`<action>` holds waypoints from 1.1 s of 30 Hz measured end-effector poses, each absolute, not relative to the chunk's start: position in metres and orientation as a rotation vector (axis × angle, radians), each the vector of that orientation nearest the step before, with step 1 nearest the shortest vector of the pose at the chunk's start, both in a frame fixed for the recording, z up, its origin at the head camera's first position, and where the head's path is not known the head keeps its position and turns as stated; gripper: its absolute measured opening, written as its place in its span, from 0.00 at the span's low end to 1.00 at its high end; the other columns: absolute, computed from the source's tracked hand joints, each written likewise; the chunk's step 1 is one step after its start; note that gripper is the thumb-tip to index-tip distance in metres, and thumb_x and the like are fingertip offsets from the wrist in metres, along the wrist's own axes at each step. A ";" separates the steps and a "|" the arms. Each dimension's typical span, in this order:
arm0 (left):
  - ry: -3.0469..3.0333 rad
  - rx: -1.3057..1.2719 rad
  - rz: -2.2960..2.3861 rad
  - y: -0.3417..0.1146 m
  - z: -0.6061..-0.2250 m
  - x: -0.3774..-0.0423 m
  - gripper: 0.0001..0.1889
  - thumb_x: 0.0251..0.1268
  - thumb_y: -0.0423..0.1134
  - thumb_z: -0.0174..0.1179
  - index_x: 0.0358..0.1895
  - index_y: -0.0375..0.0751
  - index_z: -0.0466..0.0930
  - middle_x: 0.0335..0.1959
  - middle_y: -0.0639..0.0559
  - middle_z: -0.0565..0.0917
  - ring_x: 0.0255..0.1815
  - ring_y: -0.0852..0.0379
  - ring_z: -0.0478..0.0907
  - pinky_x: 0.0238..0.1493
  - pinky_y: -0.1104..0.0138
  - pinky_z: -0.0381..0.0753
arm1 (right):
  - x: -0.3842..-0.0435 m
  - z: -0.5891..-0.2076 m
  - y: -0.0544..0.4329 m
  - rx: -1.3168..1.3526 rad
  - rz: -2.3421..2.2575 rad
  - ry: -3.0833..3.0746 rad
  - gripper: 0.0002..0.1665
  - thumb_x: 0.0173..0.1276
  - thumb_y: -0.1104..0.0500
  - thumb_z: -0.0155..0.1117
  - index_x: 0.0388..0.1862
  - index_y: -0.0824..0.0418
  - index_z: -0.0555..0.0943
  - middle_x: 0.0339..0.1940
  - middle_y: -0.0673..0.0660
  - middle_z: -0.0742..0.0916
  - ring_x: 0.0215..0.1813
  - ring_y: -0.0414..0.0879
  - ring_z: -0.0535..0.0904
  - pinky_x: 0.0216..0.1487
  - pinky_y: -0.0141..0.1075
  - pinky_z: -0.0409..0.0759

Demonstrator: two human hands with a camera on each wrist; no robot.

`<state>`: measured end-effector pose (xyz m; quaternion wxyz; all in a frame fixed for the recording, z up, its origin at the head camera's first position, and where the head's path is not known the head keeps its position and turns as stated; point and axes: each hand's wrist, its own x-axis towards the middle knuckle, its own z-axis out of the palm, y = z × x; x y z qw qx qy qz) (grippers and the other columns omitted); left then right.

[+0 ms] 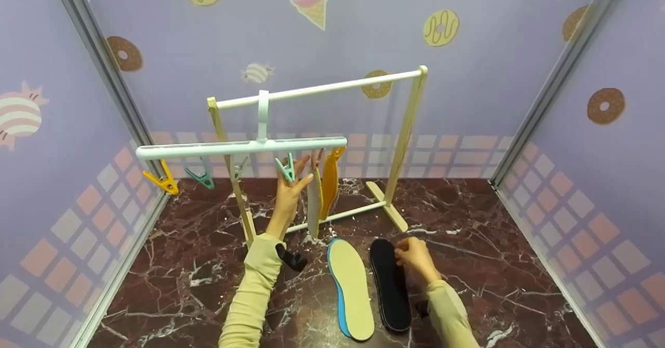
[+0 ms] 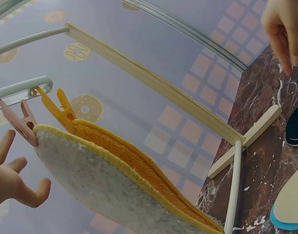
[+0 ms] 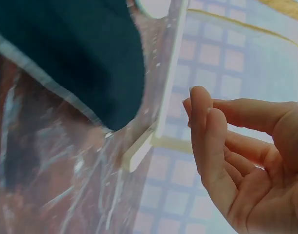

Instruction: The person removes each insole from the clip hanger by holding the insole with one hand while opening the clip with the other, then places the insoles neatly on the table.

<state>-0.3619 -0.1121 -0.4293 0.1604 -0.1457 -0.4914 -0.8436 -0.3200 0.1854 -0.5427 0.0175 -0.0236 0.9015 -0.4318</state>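
From a pale green hanger (image 1: 208,148) hang a grey insole with a yellow edge (image 2: 105,180) in a pink clip (image 2: 23,124), and an orange fuzzy insole (image 1: 330,189) in a yellow clip (image 2: 65,113). My left hand (image 1: 287,202) is raised beside the grey insole, behind a mint green clip (image 1: 287,170); its fingers are spread in the left wrist view and grip nothing visible. Over the upper right edge of a black insole (image 1: 390,291) on the tabletop hovers my right hand (image 1: 415,255), fingers loosely bent, nothing held. Whether it touches the insole is unclear in the head view.
A cream insole with a blue underside (image 1: 352,285) lies left of the black one. The hanger hooks over a wooden rack (image 1: 408,135) standing on the marbled tabletop (image 1: 467,244). Yellow (image 1: 165,182), teal (image 1: 202,176) and grey (image 1: 240,167) clips dangle at the hanger's left.
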 end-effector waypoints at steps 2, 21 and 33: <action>-1.398 -0.404 -2.433 -0.111 -0.430 -0.362 0.28 0.54 0.19 0.50 0.54 0.48 0.55 0.63 0.30 0.62 0.67 0.39 0.55 0.67 0.51 0.54 | -0.321 -0.538 0.180 -0.097 -1.362 2.798 0.12 0.55 0.70 0.59 0.39 0.77 0.77 0.24 0.66 0.84 0.19 0.49 0.81 0.20 0.39 0.80; -1.382 -0.448 -2.451 -0.103 -0.431 -0.359 0.33 0.54 0.17 0.47 0.59 0.42 0.44 0.64 0.28 0.58 0.68 0.40 0.54 0.64 0.53 0.62 | -0.322 -0.506 0.114 -0.687 -1.538 2.856 0.13 0.58 0.67 0.59 0.42 0.71 0.78 0.34 0.66 0.85 0.29 0.50 0.82 0.26 0.26 0.77; -1.380 -0.485 -2.406 -0.100 -0.429 -0.358 0.30 0.53 0.16 0.47 0.56 0.40 0.46 0.62 0.26 0.60 0.66 0.36 0.57 0.60 0.59 0.69 | -0.329 -0.498 0.074 -0.876 -1.670 2.784 0.19 0.61 0.61 0.59 0.48 0.70 0.75 0.39 0.66 0.84 0.41 0.56 0.82 0.42 0.43 0.80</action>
